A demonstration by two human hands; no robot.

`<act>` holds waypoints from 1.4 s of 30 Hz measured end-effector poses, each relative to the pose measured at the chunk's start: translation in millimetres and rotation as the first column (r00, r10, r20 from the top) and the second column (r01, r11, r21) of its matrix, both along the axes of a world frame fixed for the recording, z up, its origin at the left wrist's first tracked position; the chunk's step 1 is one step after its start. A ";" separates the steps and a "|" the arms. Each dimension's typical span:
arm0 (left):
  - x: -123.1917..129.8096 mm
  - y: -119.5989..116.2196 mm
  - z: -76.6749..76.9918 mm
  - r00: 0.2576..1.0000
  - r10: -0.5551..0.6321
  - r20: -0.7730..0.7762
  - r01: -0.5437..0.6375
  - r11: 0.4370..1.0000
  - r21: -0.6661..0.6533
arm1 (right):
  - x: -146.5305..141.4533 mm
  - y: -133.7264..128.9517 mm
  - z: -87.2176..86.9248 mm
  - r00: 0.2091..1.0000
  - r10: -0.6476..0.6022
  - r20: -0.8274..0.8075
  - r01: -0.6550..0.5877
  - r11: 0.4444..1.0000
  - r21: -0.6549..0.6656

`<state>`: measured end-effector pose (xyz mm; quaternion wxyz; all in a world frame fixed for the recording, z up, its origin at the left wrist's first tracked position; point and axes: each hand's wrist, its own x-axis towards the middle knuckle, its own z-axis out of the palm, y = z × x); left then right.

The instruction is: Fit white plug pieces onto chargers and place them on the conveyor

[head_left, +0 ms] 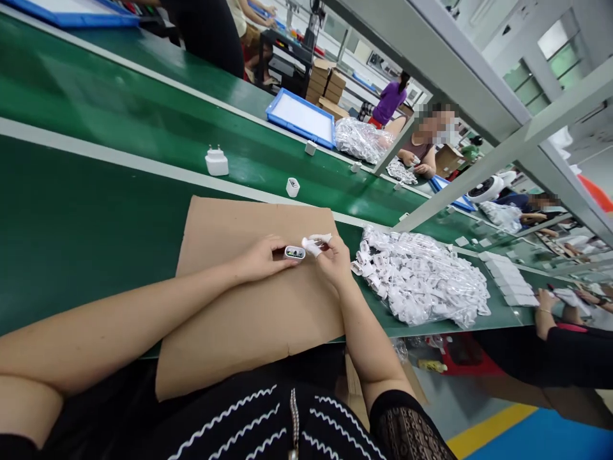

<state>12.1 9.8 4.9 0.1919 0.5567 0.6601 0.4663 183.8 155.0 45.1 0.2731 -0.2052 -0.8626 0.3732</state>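
Above a sheet of brown cardboard (249,313), my left hand (263,259) is closed on a white charger housing (294,253). The housing's open end faces right and shows green and dark parts inside. Close by on the right, my right hand (332,259) is closed, with white coverings on its fingertips; a small white piece (311,245) shows at them, its exact shape hard to make out. The two hands are slightly apart. A clear bag of many white plastic parts (421,278) lies just right of the cardboard.
Beyond the cardboard, a white charger with two pins (217,161) and a white housing (292,186) sit on the green belt (167,144). A blue-rimmed tray (301,118) is farther back. A grey metal frame (460,156) slants across the right. Other people work alongside.
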 end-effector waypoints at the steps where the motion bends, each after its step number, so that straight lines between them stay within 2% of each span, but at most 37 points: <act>1: -0.8 1.0 -0.5 1.000 -0.005 -0.006 0.005 1.000 0.007 | -1.7 -4.3 2.6 0.999 0.037 0.038 -0.041 0.993 0.113; 4: -2.4 3.1 -1.7 0.999 -0.041 0.014 0.040 0.999 0.037 | -7.7 -14.6 6.8 0.983 0.117 0.143 -0.159 0.930 0.331; 9: -4.5 5.2 -5.5 0.998 -0.057 0.020 0.056 0.997 0.045 | -14.7 -17.5 9.8 0.966 0.156 0.208 -0.230 0.884 0.407; 15: -5.8 6.0 -6.0 0.998 -0.056 0.028 0.055 0.998 0.035 | -17.4 -19.7 15.8 0.959 0.141 0.244 -0.233 0.884 0.404; 24: -5.9 5.8 -4.5 0.998 -0.047 0.049 0.045 0.999 0.023 | -21.2 -19.6 15.7 0.955 0.112 0.274 -0.229 0.866 0.444; 32: -0.6 2.3 2.3 0.994 -0.017 0.108 0.020 1.000 -0.025 | -23.4 -26.0 15.8 0.959 0.011 0.285 -0.122 0.919 0.376; 36: -1.4 5.0 5.5 0.989 0.004 0.148 0.013 0.994 -0.112 | -7.1 -30.1 15.6 0.978 0.033 0.206 -0.094 0.951 0.295; 38: -11.8 16.0 9.5 0.987 0.066 0.148 -0.040 0.984 -0.174 | 14.1 -30.4 16.3 0.980 -0.054 0.193 -0.018 0.936 0.351; 39: -20.6 24.6 12.7 0.986 0.108 0.128 -0.083 0.979 -0.185 | 26.8 -29.8 16.3 0.968 -0.144 0.208 0.046 0.908 0.417; 40: -31.7 34.9 16.6 0.984 0.155 0.090 -0.137 0.974 -0.180 | 39.9 -28.7 15.9 0.934 -0.263 0.243 0.117 0.865 0.487; 42: -58.5 58.4 26.3 0.965 0.262 -0.029 -0.263 0.952 -0.158 | 63.8 -25.8 14.3 0.793 -0.504 0.341 0.222 0.762 0.609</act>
